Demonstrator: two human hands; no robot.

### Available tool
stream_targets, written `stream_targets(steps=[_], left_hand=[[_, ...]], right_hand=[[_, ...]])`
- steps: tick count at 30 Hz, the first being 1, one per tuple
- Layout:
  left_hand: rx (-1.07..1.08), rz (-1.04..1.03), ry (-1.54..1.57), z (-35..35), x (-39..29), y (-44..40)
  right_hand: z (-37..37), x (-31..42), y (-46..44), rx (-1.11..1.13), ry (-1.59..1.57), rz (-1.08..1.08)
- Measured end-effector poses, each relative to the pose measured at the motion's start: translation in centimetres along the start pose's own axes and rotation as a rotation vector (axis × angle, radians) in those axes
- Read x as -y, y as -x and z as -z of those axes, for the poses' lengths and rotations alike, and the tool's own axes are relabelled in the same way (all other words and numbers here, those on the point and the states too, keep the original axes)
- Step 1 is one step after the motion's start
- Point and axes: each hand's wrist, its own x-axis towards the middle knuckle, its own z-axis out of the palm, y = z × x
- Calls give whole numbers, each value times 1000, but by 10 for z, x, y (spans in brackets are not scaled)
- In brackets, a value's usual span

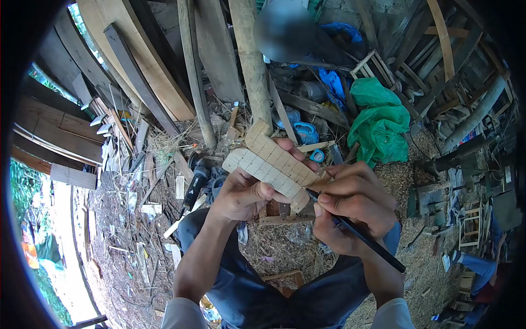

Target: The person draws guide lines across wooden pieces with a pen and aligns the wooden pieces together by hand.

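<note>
In the head view, my left hand (pixel 244 197) grips a pale, shaped piece of wood (pixel 268 162) from below, with fingertips showing along its far edge. The wood has curved ends and is covered in dark grid lines. My right hand (pixel 359 205) pinches a black pen (pixel 370 244), whose tip is at the wood's lower right edge. Part of the wood's right end is hidden behind the right fingers. Both hands are above my lap, over dark trousers (pixel 235 290).
A power tool (pixel 196 183) lies left of the wood. A blue tape measure (pixel 317 156) and green plastic sheet (pixel 378 120) are beyond my hands. Planks (pixel 148 60) and a thick pole (pixel 249 60) lean at the back. Another person's leg (pixel 476 266) shows at lower right.
</note>
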Motion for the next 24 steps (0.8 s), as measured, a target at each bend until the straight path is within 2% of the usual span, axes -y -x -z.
stream_targets(steps=[24], left_hand=[[15, -9, 24, -1, 1, -1]], right_hand=[[1, 0, 1, -15, 18, -18]])
